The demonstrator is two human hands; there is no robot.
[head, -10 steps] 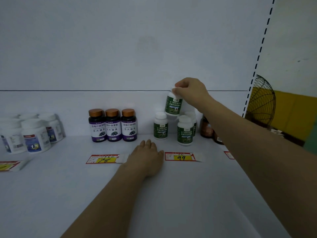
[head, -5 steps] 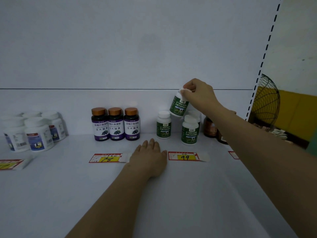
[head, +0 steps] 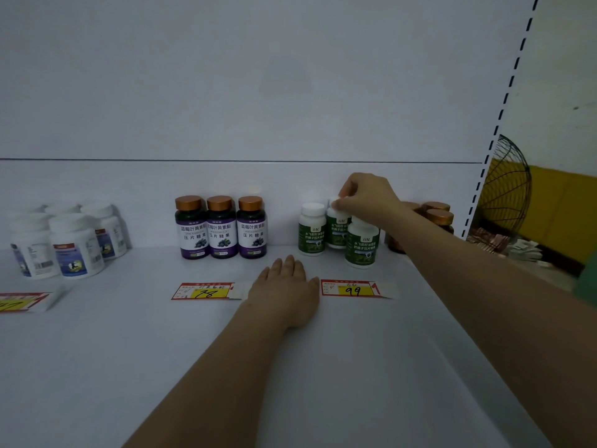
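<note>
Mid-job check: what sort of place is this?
Probably a shop or pharmacy shelf. A price tag marked 99 lies on the white shelf; supplements stand grouped by kind, like the three purple-labelled bottles; the right hand pinches the cap of a green-labelled bottle beside two alike.

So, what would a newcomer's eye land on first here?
The right hand, pinching the white cap of a green-label bottle at the back of the shelf. In front of it the left hand lies flat on the shelf between two price tags, and three purple bottles stand in a row further left.
</note>
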